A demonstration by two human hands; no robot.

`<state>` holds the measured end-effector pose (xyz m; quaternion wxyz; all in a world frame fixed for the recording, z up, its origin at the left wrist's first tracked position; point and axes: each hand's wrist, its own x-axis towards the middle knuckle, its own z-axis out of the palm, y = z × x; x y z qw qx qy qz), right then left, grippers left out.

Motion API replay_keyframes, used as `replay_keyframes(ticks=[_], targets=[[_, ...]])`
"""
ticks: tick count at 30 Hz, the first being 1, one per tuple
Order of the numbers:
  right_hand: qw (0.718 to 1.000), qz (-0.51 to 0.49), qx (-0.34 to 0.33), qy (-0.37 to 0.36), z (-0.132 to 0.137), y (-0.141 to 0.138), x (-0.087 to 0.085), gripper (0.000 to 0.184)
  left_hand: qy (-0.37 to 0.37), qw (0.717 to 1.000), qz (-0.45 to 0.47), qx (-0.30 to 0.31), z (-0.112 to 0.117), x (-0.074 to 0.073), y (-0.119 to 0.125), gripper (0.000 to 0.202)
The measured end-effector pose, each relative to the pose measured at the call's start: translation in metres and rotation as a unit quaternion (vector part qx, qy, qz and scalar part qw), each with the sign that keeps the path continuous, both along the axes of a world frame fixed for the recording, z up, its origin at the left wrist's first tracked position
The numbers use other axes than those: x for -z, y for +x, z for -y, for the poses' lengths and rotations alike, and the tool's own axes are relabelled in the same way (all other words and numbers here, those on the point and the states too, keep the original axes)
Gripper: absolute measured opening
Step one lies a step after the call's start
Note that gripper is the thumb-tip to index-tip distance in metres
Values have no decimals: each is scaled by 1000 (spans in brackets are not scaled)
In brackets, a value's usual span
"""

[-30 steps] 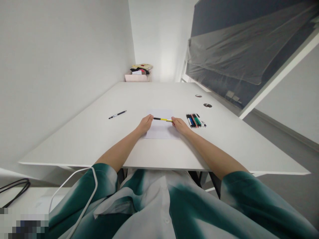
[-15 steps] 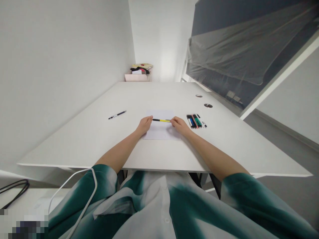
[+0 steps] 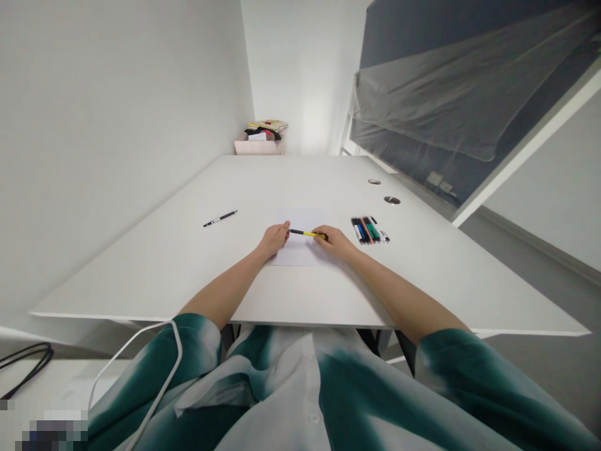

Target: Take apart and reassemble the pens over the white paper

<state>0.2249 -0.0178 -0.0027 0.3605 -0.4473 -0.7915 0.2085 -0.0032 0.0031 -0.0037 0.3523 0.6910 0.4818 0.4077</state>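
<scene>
A yellow and black pen point(image 3: 306, 233) lies level across a sheet of white paper point(image 3: 298, 254), a little above its surface. My right hand point(image 3: 332, 242) grips the pen's yellow end. My left hand point(image 3: 275, 240) has its fingertips closed at the black end. Both hands rest over the paper. To the right of the paper lies a group of several coloured markers point(image 3: 369, 230). A black and silver pen point(image 3: 220, 218) lies farther left on the white table point(image 3: 154, 275).
Two round cable holes point(image 3: 391, 200) are cut in the tabletop near its right side. A pink box point(image 3: 258, 147) with papers stands past the far edge. A dark, plastic-covered board point(image 3: 446, 94) leans at the right, and a white cable point(image 3: 141, 351) crosses my sleeve.
My right hand has moved left toward the paper's middle. The pen now sits slightly lower and tilts down a little more at its right end.
</scene>
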Motion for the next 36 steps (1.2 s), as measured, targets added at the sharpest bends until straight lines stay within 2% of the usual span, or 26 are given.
replay_keyframes(ticks=[4,5,10,16,21,28,33,36], targets=[[1000,2,5,15,-4,5,5,23,28,999,32,34,-4,3,-2,13],[1000,0,8,14,-5,6,6,23,37,998,24,38,-4,3,-2,11],[1000,24,21,0,-6,9,6,24,63,996,-44,32,1,-2,-1,13],[997,74,13,18,-2,8,3,35,91,987,-127,39,7,-9,-1,15],[990,128,-9,64,1,4,-1,30,112,978,-170,48,7,-10,0,29],[989,131,-3,72,1,2,1,19,75,979,-183,54,10,-9,1,44],[989,139,15,54,1,2,1,18,94,984,-134,66,10,-6,0,20],[988,147,23,51,1,2,0,18,120,982,-132,69,10,-6,1,19]])
